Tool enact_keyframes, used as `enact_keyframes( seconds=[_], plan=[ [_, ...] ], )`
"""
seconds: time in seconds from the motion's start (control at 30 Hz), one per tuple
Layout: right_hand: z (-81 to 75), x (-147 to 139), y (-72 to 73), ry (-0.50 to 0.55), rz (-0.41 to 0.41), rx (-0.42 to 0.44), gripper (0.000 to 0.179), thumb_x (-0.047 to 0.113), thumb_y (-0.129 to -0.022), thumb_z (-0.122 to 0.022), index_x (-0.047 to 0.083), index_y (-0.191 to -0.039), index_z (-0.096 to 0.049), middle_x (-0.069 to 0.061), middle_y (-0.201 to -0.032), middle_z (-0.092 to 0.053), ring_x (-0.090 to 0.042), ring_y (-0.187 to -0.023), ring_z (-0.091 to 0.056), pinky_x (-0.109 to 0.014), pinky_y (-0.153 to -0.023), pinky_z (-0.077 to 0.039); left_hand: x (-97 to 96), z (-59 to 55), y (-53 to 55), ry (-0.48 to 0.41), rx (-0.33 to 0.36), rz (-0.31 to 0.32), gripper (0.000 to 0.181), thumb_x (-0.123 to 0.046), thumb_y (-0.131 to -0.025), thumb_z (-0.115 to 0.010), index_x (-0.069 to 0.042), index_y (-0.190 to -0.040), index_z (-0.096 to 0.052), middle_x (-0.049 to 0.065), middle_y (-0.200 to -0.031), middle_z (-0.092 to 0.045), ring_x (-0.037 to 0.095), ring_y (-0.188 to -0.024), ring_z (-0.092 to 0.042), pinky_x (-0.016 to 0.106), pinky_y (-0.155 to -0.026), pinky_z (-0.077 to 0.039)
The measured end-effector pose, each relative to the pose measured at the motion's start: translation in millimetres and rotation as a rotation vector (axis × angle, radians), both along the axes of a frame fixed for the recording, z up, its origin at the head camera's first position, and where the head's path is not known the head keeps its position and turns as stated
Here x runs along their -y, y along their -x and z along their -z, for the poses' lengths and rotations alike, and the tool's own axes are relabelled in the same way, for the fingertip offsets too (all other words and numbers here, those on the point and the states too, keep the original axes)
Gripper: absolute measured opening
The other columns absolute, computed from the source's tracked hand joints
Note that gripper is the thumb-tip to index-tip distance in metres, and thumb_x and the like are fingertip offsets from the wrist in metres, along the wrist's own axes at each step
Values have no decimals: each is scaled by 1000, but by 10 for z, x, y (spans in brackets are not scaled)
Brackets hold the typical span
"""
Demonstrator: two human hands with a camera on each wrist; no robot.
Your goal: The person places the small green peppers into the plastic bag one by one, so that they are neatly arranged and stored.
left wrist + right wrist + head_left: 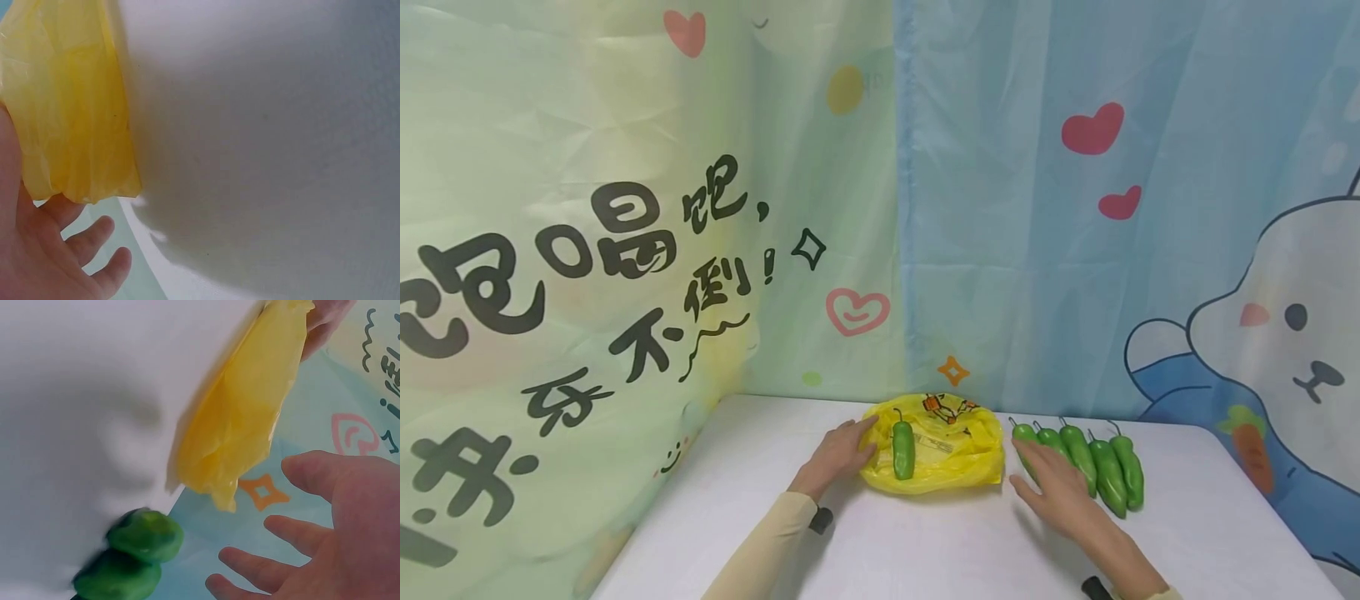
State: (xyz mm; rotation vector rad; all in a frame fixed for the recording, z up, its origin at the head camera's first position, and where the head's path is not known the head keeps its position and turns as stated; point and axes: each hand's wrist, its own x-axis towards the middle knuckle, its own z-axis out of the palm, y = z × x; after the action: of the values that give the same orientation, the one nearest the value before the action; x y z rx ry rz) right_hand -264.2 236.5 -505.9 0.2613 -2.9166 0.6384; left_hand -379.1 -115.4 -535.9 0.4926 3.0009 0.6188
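A crumpled yellow plastic bag (970,467) lies on the table, with one green pepper (903,450) on top near its left end. My left hand (841,450) is at the bag's left edge, its fingers and thumb spread apart. In the left wrist view the yellow bag (78,112) hides part of that hand's fingers. Several green peppers (1108,475) lie side by side to the right of the bag. Over the left ones hovers my right hand (1060,487), fingers extended and holding nothing. The right wrist view shows its spread fingers (256,569) apart from the bag.
A white table (925,550) carries everything. Behind it hangs a printed curtain (985,208) with hearts, lettering and a cartoon animal, close along the table's back edge.
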Motion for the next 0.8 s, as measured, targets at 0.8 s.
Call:
enact_keyframes(
  seconds=[0.8],
  plan=[
    [-20, -302, -18, -22, 40, -7, 57, 32, -99, -61, 6, -148, -47, -36, -149, -40, -59, -136, -35, -85, -100, -29, 12, 31, 0, 15, -34, 27, 54, -33, -101, -53, -18, -152, -44, 15, -146, -56, 39, -141, -46, 56, -117, -39]
  ],
)
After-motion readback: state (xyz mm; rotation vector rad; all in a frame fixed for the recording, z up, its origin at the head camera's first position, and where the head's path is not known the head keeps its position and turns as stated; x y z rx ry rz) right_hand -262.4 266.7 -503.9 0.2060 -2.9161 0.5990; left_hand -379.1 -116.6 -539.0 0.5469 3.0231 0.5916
